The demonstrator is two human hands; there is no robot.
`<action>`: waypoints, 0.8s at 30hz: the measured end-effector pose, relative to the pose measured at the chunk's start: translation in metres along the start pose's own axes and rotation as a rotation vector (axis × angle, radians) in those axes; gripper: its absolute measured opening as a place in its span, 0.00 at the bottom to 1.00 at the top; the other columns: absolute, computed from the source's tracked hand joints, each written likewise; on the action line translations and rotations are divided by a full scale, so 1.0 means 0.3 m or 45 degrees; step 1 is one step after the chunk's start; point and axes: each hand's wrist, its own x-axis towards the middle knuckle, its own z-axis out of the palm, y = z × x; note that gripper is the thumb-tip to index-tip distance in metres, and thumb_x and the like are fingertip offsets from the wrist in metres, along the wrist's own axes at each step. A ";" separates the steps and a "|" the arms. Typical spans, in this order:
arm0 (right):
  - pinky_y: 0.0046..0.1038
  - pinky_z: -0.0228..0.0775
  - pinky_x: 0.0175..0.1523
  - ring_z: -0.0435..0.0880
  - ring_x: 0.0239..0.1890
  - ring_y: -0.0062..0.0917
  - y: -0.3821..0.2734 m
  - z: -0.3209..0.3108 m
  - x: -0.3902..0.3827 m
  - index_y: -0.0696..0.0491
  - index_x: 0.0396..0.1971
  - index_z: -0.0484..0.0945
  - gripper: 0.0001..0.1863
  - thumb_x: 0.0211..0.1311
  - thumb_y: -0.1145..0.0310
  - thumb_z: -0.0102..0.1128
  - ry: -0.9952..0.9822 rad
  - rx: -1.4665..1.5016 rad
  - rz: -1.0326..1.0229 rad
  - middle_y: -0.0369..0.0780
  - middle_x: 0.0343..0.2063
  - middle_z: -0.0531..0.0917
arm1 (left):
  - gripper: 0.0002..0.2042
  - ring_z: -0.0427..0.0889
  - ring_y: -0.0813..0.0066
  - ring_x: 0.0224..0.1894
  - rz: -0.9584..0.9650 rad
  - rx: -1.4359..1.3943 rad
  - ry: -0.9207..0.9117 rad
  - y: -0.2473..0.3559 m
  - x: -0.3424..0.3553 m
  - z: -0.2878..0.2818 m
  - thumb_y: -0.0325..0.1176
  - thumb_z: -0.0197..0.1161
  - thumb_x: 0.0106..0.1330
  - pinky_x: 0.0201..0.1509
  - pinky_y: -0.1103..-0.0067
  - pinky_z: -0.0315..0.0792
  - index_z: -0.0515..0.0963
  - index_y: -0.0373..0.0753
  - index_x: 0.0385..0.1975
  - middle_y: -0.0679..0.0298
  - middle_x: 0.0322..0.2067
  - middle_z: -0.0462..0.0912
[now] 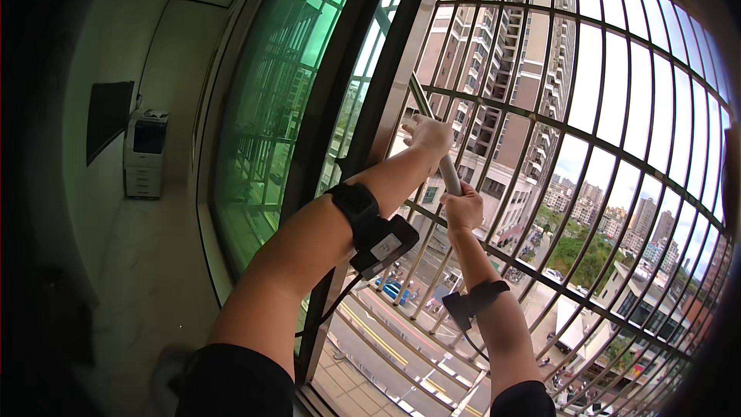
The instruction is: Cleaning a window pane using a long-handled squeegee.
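A grey pole [450,175] slants up and to the left in front of the barred window, and both my hands are on it. My right hand [464,208] is closed round its lower end. Higher up, my left hand [429,137] wraps the pole, with some fingertips showing on its left side. Above the left hand a thinner, darker stretch of the pole runs toward the window frame [399,81]. What its far end carries, if anything, I cannot make out. Black straps with small boxes sit on both my forearms.
Metal security bars [594,139] cover the opening ahead and to the right, with a street and tall buildings far below and beyond. Green-tinted glass [262,123] stands on the left. A white office printer [145,154] and a dark wall panel [109,120] are farther left indoors.
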 end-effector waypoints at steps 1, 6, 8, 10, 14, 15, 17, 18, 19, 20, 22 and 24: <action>0.23 0.70 0.36 0.80 0.27 0.22 0.001 0.034 0.017 0.48 0.36 0.82 0.20 0.35 0.70 0.62 -0.012 0.031 -0.040 0.36 0.26 0.83 | 0.27 0.65 0.53 0.57 0.288 0.295 -0.055 -0.003 -0.052 0.000 0.29 0.50 0.61 0.54 0.67 0.67 0.51 0.31 0.60 0.47 0.57 0.57; 0.25 0.71 0.40 0.83 0.32 0.29 -0.106 0.130 0.047 0.46 0.38 0.82 0.24 0.31 0.66 0.62 -0.234 -0.514 0.041 0.37 0.28 0.84 | 0.33 0.35 0.50 0.69 1.684 1.261 0.309 -0.015 -0.420 -0.086 0.24 0.57 0.53 0.69 0.59 0.37 0.56 0.36 0.62 0.57 0.65 0.52; 0.25 0.71 0.40 0.83 0.32 0.28 -0.193 0.167 -0.038 0.46 0.38 0.82 0.24 0.31 0.67 0.62 -0.166 -0.029 0.095 0.37 0.28 0.84 | 0.37 0.36 0.47 0.69 1.739 1.662 0.583 -0.027 -0.498 -0.221 0.25 0.61 0.50 0.64 0.45 0.35 0.55 0.41 0.63 0.59 0.66 0.48; 0.25 0.71 0.41 0.83 0.31 0.27 -0.175 0.205 0.008 0.42 0.39 0.82 0.24 0.32 0.69 0.61 -0.100 0.112 0.048 0.36 0.29 0.84 | 0.42 0.37 0.41 0.67 1.586 1.906 0.815 -0.083 -0.510 -0.287 0.28 0.65 0.47 0.59 0.38 0.38 0.52 0.50 0.65 0.56 0.66 0.42; 0.26 0.73 0.39 0.83 0.30 0.27 -0.294 0.269 0.000 0.39 0.39 0.82 0.22 0.36 0.67 0.61 -0.001 -0.008 -0.013 0.35 0.29 0.84 | 0.49 0.39 0.34 0.65 1.321 1.516 0.701 -0.168 -0.504 -0.360 0.24 0.64 0.45 0.56 0.36 0.40 0.40 0.50 0.67 0.44 0.64 0.41; 0.26 0.73 0.39 0.83 0.30 0.26 -0.299 0.279 0.016 0.39 0.38 0.82 0.21 0.36 0.68 0.61 0.024 -0.040 -0.026 0.35 0.29 0.84 | 0.49 0.39 0.35 0.66 1.324 1.477 0.683 -0.171 -0.502 -0.353 0.24 0.63 0.44 0.56 0.36 0.39 0.40 0.49 0.67 0.44 0.64 0.42; 0.26 0.73 0.39 0.83 0.30 0.26 -0.279 0.267 0.069 0.39 0.38 0.82 0.21 0.37 0.68 0.61 0.072 -0.091 -0.045 0.35 0.29 0.84 | 0.49 0.40 0.37 0.66 1.358 1.415 0.669 -0.179 -0.490 -0.335 0.22 0.62 0.43 0.56 0.35 0.38 0.40 0.47 0.67 0.43 0.64 0.45; 0.26 0.73 0.39 0.83 0.30 0.26 -0.266 0.262 0.090 0.39 0.37 0.83 0.20 0.37 0.68 0.61 0.085 -0.105 -0.049 0.35 0.30 0.84 | 0.49 0.41 0.38 0.66 1.328 1.423 0.652 -0.180 -0.493 -0.333 0.22 0.62 0.43 0.56 0.35 0.37 0.40 0.45 0.67 0.44 0.64 0.45; 0.26 0.73 0.39 0.83 0.31 0.26 -0.266 0.257 0.088 0.40 0.37 0.83 0.19 0.38 0.68 0.60 0.103 -0.100 -0.060 0.35 0.30 0.84 | 0.48 0.42 0.39 0.66 1.326 1.433 0.651 -0.185 -0.491 -0.335 0.23 0.62 0.43 0.56 0.35 0.37 0.40 0.44 0.67 0.44 0.64 0.45; 0.26 0.73 0.39 0.83 0.31 0.26 -0.272 0.249 0.093 0.40 0.37 0.83 0.19 0.38 0.68 0.60 0.109 -0.103 -0.060 0.35 0.30 0.84 | 0.48 0.42 0.39 0.66 1.326 1.441 0.649 -0.186 -0.490 -0.335 0.23 0.61 0.43 0.56 0.35 0.36 0.40 0.44 0.67 0.44 0.64 0.45; 0.26 0.73 0.40 0.83 0.31 0.26 -0.289 0.222 0.101 0.40 0.37 0.82 0.20 0.38 0.67 0.61 0.151 -0.167 -0.129 0.35 0.30 0.84 | 0.48 0.43 0.40 0.66 1.331 1.427 0.651 -0.183 -0.489 -0.335 0.23 0.61 0.43 0.56 0.35 0.36 0.40 0.44 0.67 0.44 0.64 0.45; 0.27 0.73 0.41 0.83 0.30 0.27 -0.286 0.210 0.082 0.40 0.38 0.82 0.20 0.37 0.67 0.62 0.125 -0.144 -0.152 0.35 0.29 0.84 | 0.48 0.43 0.41 0.66 1.338 1.409 0.652 -0.180 -0.491 -0.335 0.24 0.61 0.43 0.57 0.35 0.36 0.40 0.44 0.67 0.45 0.64 0.45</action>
